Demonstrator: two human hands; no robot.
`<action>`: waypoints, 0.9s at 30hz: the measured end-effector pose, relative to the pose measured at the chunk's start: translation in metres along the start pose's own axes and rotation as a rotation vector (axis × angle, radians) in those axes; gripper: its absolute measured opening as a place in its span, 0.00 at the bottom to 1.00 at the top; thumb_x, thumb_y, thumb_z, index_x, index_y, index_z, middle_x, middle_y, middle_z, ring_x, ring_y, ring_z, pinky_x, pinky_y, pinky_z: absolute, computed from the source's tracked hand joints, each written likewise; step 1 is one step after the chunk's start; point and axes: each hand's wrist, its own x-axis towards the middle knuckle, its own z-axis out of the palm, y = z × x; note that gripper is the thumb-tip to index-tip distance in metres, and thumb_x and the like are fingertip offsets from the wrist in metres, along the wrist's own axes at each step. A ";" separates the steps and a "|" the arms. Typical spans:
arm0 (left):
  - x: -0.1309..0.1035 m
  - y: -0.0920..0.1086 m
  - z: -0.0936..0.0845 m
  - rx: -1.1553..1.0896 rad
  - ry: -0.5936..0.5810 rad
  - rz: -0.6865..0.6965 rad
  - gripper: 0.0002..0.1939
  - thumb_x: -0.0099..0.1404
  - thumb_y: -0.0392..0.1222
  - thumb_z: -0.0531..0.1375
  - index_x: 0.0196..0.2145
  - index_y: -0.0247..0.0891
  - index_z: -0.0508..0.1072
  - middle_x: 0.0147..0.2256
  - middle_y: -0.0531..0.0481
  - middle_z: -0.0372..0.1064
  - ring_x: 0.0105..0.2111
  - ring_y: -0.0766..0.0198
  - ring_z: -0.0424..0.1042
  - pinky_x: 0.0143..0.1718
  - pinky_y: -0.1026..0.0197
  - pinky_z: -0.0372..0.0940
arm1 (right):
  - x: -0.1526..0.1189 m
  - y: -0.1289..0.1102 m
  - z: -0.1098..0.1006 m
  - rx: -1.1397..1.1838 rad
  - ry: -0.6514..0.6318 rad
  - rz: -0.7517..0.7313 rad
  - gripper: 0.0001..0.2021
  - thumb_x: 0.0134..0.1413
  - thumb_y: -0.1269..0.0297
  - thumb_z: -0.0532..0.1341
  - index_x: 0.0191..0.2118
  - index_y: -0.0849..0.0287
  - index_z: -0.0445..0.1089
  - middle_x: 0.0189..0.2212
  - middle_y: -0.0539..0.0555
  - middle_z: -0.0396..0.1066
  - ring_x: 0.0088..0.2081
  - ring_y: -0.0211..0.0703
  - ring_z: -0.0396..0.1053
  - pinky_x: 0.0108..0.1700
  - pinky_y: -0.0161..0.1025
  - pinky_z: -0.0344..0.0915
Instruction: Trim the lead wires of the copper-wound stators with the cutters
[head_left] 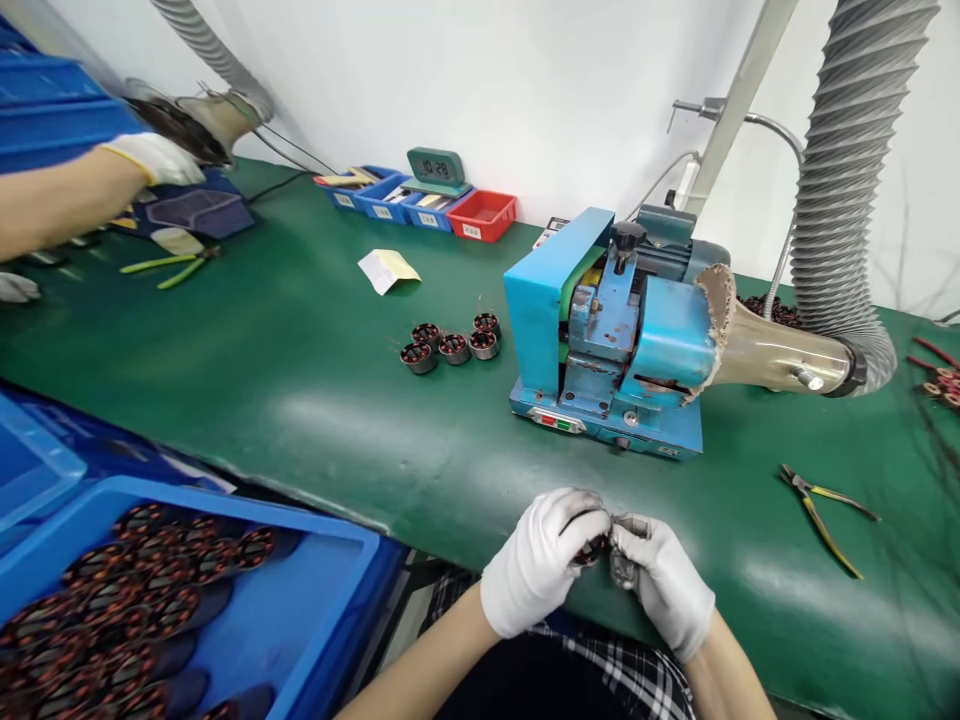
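Note:
Both hands wear white gloves and meet at the front edge of the green table. My left hand (546,555) is closed round a motor stator (591,550), mostly hidden by the fingers. Touching its right side, my right hand (664,575) is closed, with darkened fingertips; what it pinches is too hidden to name. Behind my hands stands a blue machine (607,340) with a motor. Several round stators (454,348) with copper windings sit in a group to the machine's left. Yellow-handled pliers (821,510) lie to the right.
A blue crate (330,525) at lower left holds many stators. Small blue bins (382,197), a red bin (484,216) and a clock (436,170) stand at the back. A grey hose (840,180) rises at right. Another person's gloved hand (154,158) works at upper left, near green-handled pliers (176,266).

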 end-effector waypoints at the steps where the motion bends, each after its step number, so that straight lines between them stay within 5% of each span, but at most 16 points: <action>1: 0.000 -0.003 0.003 -0.004 -0.014 -0.021 0.14 0.56 0.33 0.57 0.42 0.38 0.67 0.42 0.45 0.67 0.46 0.54 0.65 0.48 0.53 0.63 | 0.004 0.000 -0.003 -0.039 -0.015 -0.007 0.19 0.52 0.49 0.50 0.27 0.61 0.64 0.15 0.47 0.55 0.17 0.35 0.52 0.21 0.34 0.54; 6: 0.010 -0.013 -0.003 -0.052 -0.139 -0.125 0.19 0.48 0.38 0.66 0.39 0.39 0.67 0.41 0.47 0.67 0.47 0.54 0.64 0.53 0.52 0.58 | 0.013 -0.019 -0.022 -0.424 -0.061 -0.182 0.08 0.50 0.65 0.57 0.28 0.60 0.72 0.24 0.52 0.62 0.25 0.38 0.57 0.30 0.36 0.56; 10: 0.014 -0.018 -0.009 -0.064 -0.202 -0.088 0.22 0.47 0.40 0.68 0.39 0.40 0.67 0.41 0.48 0.67 0.47 0.54 0.64 0.56 0.49 0.53 | 0.013 -0.033 -0.046 -1.031 -0.214 -0.332 0.14 0.51 0.75 0.52 0.33 0.58 0.74 0.28 0.55 0.65 0.24 0.38 0.58 0.30 0.36 0.57; 15: 0.015 -0.015 -0.016 -0.005 -0.237 -0.058 0.23 0.46 0.40 0.68 0.40 0.40 0.66 0.40 0.49 0.68 0.46 0.55 0.64 0.54 0.49 0.54 | 0.008 -0.020 -0.115 -0.999 0.007 -0.394 0.15 0.55 0.62 0.50 0.34 0.54 0.75 0.31 0.55 0.70 0.32 0.44 0.67 0.38 0.40 0.63; 20: 0.022 0.006 -0.023 0.107 -0.103 -0.020 0.21 0.49 0.44 0.66 0.41 0.40 0.67 0.48 0.47 0.64 0.52 0.51 0.58 0.57 0.45 0.49 | -0.005 0.028 -0.208 -1.217 0.689 -0.039 0.25 0.48 0.47 0.54 0.45 0.59 0.71 0.45 0.63 0.67 0.42 0.56 0.66 0.43 0.48 0.63; 23: 0.027 0.012 -0.016 0.115 -0.206 -0.042 0.11 0.57 0.37 0.60 0.40 0.40 0.68 0.47 0.49 0.66 0.49 0.56 0.62 0.54 0.50 0.54 | -0.014 0.054 -0.236 -1.337 0.785 0.173 0.35 0.47 0.39 0.51 0.54 0.61 0.64 0.51 0.68 0.62 0.50 0.65 0.61 0.47 0.53 0.59; 27: 0.029 0.010 -0.005 0.134 -0.434 -0.103 0.09 0.62 0.33 0.53 0.40 0.39 0.68 0.40 0.49 0.68 0.41 0.58 0.66 0.43 0.53 0.62 | -0.021 0.060 -0.231 -1.194 0.857 0.403 0.38 0.47 0.36 0.47 0.52 0.63 0.65 0.42 0.71 0.66 0.41 0.69 0.66 0.39 0.55 0.62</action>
